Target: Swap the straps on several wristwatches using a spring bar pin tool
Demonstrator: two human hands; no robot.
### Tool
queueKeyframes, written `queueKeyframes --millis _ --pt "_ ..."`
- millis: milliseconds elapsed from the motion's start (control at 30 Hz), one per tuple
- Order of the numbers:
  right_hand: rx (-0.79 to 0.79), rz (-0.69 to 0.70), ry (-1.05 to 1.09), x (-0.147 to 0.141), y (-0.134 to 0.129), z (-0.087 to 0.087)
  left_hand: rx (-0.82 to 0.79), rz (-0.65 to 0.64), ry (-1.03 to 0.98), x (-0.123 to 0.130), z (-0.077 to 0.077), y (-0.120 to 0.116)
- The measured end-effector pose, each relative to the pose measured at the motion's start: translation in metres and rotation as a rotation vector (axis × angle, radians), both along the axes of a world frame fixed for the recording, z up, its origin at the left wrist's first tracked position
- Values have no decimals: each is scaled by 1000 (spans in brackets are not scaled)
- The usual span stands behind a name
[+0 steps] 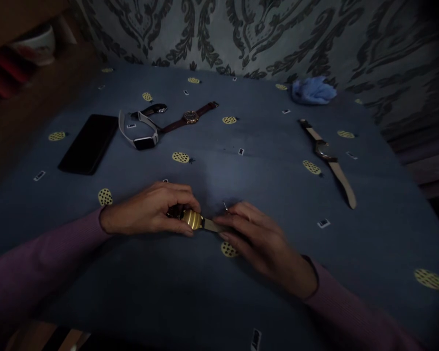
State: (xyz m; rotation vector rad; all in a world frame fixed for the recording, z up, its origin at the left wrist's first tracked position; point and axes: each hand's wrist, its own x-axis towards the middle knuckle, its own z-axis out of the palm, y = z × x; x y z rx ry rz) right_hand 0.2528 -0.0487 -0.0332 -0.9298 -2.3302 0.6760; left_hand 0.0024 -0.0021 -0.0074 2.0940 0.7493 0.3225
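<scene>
From my remote seat I had the left hand [155,209] pinching a gold-backed watch [192,220] between thumb and fingers, at the near half of the desk [183,282], while the right hand [263,241] pinched its strap [210,225] with the fingertips, a slim pointed piece [225,206] poking up beside them. Beyond them to the left I saw a black phone [89,145], a smartwatch [144,143] with a pale band just beside it, and a brown-strapped watch [190,117]; to the right, well apart, lay a pale-lined watch [325,151] and, near the wall [256,34], a crumpled blue cloth [313,91]
</scene>
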Motion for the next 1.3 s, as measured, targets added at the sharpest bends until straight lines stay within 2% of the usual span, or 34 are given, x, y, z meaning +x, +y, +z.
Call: queueKeyframes --millis 1300 --pt "42 -34 3 -3 -2 0 31 1 -7 1 -1 0"
